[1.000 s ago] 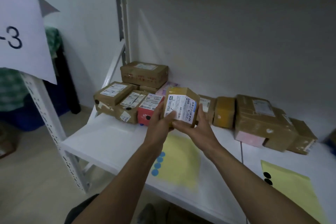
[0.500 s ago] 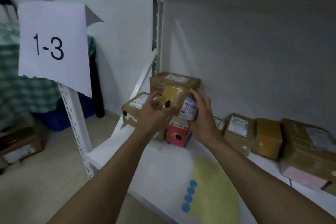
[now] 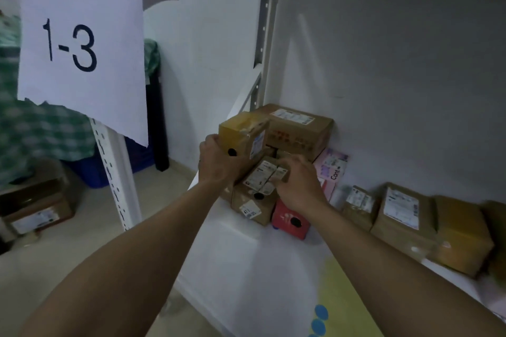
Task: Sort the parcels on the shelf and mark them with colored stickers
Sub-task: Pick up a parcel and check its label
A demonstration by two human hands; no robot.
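From the head view, at least nine parcels could be counted along the white shelf (image 3: 246, 268), with a further one under the left wrist mostly hidden. The left hand (image 3: 216, 161) gripped a small yellow-taped parcel (image 3: 241, 131), its fingers wrapped round the near left side, and held it at the shelf's left end, just in front of the large brown box (image 3: 298, 128) and above the lower parcels. The right hand (image 3: 298, 180) hung over a brown labelled parcel (image 3: 254, 194) with its fingers bent; whether they touched or held anything could not be told. Beside that parcel stood a red parcel (image 3: 291, 223), with a pink parcel (image 3: 331, 167) behind it. Further right lay a small brown parcel (image 3: 356, 205), a brown parcel with a white label (image 3: 402, 216), a second yellow-taped parcel (image 3: 460, 238) and one more cut off by the edge. Three black stickers showed: one each on the held parcel, the brown labelled parcel and the red parcel. Two blue stickers (image 3: 321, 312) sat on a yellow sheet (image 3: 347, 304) on the near shelf, between the forearms. A paper sign (image 3: 82, 44) reading "1-3" hung over the shelf's front post (image 3: 115, 172) and blocked much of the room to the left. There, a cardboard box (image 3: 38, 213) sat on the floor, near a blue bin (image 3: 93, 169) under a green checked cloth (image 3: 41, 131).
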